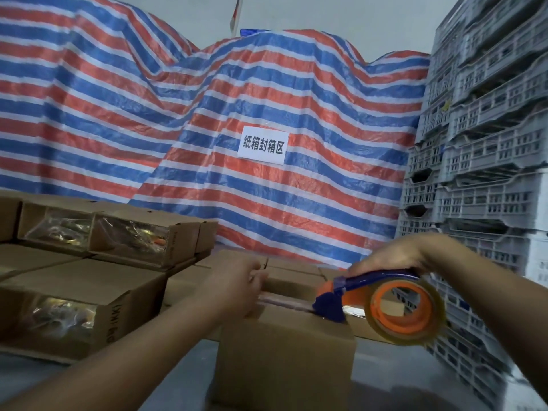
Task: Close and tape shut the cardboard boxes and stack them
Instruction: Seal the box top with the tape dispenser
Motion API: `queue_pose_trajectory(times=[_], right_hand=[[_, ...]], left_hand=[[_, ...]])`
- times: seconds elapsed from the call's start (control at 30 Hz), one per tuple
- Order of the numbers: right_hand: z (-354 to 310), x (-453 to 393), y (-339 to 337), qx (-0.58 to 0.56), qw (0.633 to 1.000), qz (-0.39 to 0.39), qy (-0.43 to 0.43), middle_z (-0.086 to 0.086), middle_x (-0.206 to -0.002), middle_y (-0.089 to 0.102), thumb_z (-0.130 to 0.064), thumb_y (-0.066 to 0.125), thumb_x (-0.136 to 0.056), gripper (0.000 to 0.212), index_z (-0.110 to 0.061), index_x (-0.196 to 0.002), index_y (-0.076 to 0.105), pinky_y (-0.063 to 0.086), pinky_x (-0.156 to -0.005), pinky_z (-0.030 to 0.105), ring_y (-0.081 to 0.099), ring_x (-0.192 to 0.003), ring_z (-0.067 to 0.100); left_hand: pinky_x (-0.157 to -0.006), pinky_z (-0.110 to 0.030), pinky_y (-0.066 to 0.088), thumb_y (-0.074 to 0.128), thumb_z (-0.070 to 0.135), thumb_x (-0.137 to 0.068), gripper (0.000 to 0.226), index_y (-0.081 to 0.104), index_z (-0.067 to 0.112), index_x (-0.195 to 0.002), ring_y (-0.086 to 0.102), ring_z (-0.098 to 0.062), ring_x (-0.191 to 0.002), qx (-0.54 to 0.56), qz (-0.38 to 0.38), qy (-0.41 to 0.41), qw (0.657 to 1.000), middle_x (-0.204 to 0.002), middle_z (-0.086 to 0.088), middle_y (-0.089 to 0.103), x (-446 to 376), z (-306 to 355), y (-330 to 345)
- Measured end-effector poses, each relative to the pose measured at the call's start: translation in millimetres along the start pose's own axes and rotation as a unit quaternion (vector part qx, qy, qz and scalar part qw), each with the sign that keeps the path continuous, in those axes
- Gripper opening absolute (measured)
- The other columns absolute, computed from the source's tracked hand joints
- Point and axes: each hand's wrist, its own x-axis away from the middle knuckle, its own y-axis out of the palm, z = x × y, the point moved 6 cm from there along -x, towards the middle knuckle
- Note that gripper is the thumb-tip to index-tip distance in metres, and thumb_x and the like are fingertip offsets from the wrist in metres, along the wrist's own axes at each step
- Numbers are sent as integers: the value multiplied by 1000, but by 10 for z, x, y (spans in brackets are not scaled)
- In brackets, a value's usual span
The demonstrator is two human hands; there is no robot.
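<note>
Two hands over box [284, 354]: left hand [234, 287] pinches tape end; right hand [394, 255] grip wraps tape dispenser [379, 298].

Striped tarp [207, 114] backdrop, grey crates [486, 143] stacked right.

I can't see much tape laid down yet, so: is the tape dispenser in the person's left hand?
No, the right hand grips the tape dispenser, while the left hand holds the tape end on the box.
</note>
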Motion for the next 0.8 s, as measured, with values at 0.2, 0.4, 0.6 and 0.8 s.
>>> queue_pose_trajectory(times=[0.2,0.4,0.6,0.8], right_hand=[[57,-14,50,-36,999,-8,-8,-1,-76,66,-59,65,-85,67,-7,-128,58,50,-62,21,61,-61,10],[349,82,-112,-79,996,6,-50,4,-87,69,-67,77,-72,71,-15,-119,65,53,-68,24,64,-69,14],[774,149,28,-83,995,-8,-63,-2,-74,70,-73,72,-69,60,-18,-91,71,51,-57,20,64,-59,10],[879,27,224,-116,989,35,-89,1,-76,70,-71,69,-70,66,-11,-97,68,51,-60,21,63,-61,11]], left_hand=[[-110,-36,27,32,80,-85,81,33,30,-148,30,-15,-141,-223,-195,125,947,-157,5,31,241,305,502],[-111,-32,26,31,81,-84,80,30,34,-149,31,-10,-140,-220,-174,148,948,-157,10,31,244,262,480],[-111,-32,25,28,84,-82,84,26,34,-150,31,-9,-140,-215,-169,147,951,-157,11,29,270,260,482],[-103,-30,33,42,82,-80,89,19,34,-152,40,-10,-131,-165,-225,114,954,-151,9,37,213,359,469]])
